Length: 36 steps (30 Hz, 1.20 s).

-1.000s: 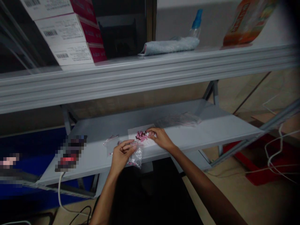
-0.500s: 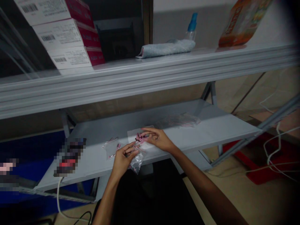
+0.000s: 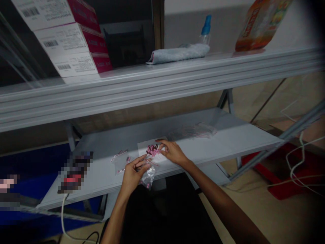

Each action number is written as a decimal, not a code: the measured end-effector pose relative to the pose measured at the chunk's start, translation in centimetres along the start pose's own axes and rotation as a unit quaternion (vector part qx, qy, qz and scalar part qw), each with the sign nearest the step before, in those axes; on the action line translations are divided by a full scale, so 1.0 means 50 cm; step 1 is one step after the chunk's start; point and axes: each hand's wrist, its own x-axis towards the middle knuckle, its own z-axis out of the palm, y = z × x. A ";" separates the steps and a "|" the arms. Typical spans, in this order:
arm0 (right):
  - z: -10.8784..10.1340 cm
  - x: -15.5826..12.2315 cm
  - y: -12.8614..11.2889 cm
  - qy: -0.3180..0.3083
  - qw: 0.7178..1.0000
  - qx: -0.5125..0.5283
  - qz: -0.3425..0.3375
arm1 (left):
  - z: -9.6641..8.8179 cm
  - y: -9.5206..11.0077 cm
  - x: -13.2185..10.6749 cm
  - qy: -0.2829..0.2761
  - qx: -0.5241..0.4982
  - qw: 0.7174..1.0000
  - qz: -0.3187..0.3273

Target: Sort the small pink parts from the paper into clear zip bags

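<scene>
Curling R hand (image 3: 173,152) closer to pink pieces (image 3: 152,149) vs. earlier.

Barcodes (image 3: 50,43) on stacked cartons (image 3: 71,44), wording probably unreadable

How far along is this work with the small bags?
Done: a small clear bag lies aside with pink pieces at it. In hand: the left hand holds a clear bag; the right hand is at the pink-and-dark pieces on a white sheet. Remaining: those pieces, and more clear bags further back.
</scene>
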 end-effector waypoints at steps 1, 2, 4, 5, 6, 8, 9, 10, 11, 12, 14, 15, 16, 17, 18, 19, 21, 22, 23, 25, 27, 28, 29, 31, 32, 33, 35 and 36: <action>0.000 0.001 0.001 0.001 1.000 0.002 0.000 | 0.000 0.001 -0.001 0.001 0.001 1.000 0.000; -0.001 0.001 0.002 0.005 1.000 0.006 0.000 | 0.000 0.003 -0.001 0.003 0.002 1.000 0.000; -0.007 0.001 -0.002 0.011 0.999 0.033 -0.004 | 0.000 0.004 -0.002 0.002 0.000 1.000 0.000; -0.010 0.001 -0.007 0.014 0.998 0.062 -0.008 | 0.000 0.004 -0.002 0.002 -0.003 1.000 0.001; -0.013 -0.001 -0.014 0.012 0.995 0.101 -0.014 | 0.000 0.003 -0.002 0.000 -0.006 1.000 0.001; -0.015 -0.007 -0.034 -0.009 0.982 0.184 -0.032 | 0.000 0.002 -0.002 -0.003 -0.017 1.000 -0.001; -0.014 -0.011 -0.044 -0.026 0.975 0.217 -0.040 | 0.000 0.001 -0.002 -0.005 -0.021 1.000 -0.002; -0.011 -0.016 -0.054 -0.043 0.969 0.240 -0.045 | 0.000 -0.001 -0.002 -0.008 -0.024 1.000 -0.003; -0.007 -0.020 -0.063 -0.059 0.964 0.256 -0.048 | 0.000 -0.002 -0.002 -0.010 -0.025 1.000 -0.002; -0.001 -0.024 -0.069 -0.074 0.960 0.265 -0.047 | 0.001 -0.003 -0.001 -0.010 -0.024 1.000 -0.001; 0.010 -0.030 -0.078 -0.097 0.956 0.273 -0.045 | 0.001 -0.004 -0.001 -0.005 -0.020 1.000 0.002; 0.015 -0.032 -0.079 -0.109 0.955 0.273 -0.047 | 0.001 -0.005 -0.001 -0.004 -0.019 1.000 0.003; 0.018 -0.032 -0.079 -0.124 0.954 0.269 -0.051 | 0.000 -0.005 0.000 -0.005 -0.019 1.000 0.004; 0.019 -0.031 -0.077 -0.135 0.954 0.262 -0.056 | 0.000 -0.006 0.000 -0.008 -0.020 1.000 0.006; 0.019 -0.029 -0.074 -0.134 0.957 0.250 -0.061 | 0.000 -0.005 0.000 -0.011 -0.021 1.000 0.008; 0.016 -0.026 -0.069 -0.119 0.963 0.233 -0.065 | 0.000 -0.005 0.000 -0.013 -0.021 1.000 0.009; 0.008 -0.017 -0.054 -0.048 0.981 0.175 -0.069 | -0.001 -0.004 0.000 -0.011 -0.018 1.000 0.006; 0.003 -0.013 -0.044 -0.005 0.989 0.132 -0.071 | -0.001 -0.004 0.000 -0.007 -0.015 1.000 0.004; -0.002 -0.008 -0.033 0.026 0.993 0.086 -0.076 | -0.001 -0.004 0.001 -0.005 -0.014 1.000 0.002; -0.007 -0.001 -0.010 0.039 0.995 -0.002 -0.091 | -0.001 -0.004 0.002 -0.002 -0.015 1.000 0.003; -0.008 0.002 0.011 0.014 0.993 -0.056 -0.105 | 0.000 -0.004 0.004 -0.002 -0.019 1.000 0.006; -0.007 0.003 0.019 0.002 0.992 -0.071 -0.108 | 0.000 -0.004 0.004 -0.002 -0.021 1.000 0.007; -0.005 0.003 0.025 -0.004 0.991 -0.084 -0.106 | 0.001 -0.004 0.005 -0.002 -0.021 1.000 0.008; -0.002 0.002 0.032 0.004 0.989 -0.108 -0.097 | 0.002 -0.003 0.004 0.001 -0.021 1.000 0.006; -0.001 0.002 0.032 0.013 0.988 -0.119 -0.095 | 0.002 -0.002 0.004 0.003 -0.020 1.000 0.004; 0.000 0.002 0.032 0.022 0.987 -0.125 -0.095 | 0.003 0.000 0.004 0.004 -0.019 1.000 0.002; -0.001 0.002 0.031 0.024 0.987 -0.120 -0.104 | 0.003 0.004 0.003 0.007 -0.016 1.000 -0.004; -0.002 0.002 0.031 0.019 0.987 -0.110 -0.111 | 0.004 0.005 0.003 0.007 -0.014 1.000 -0.006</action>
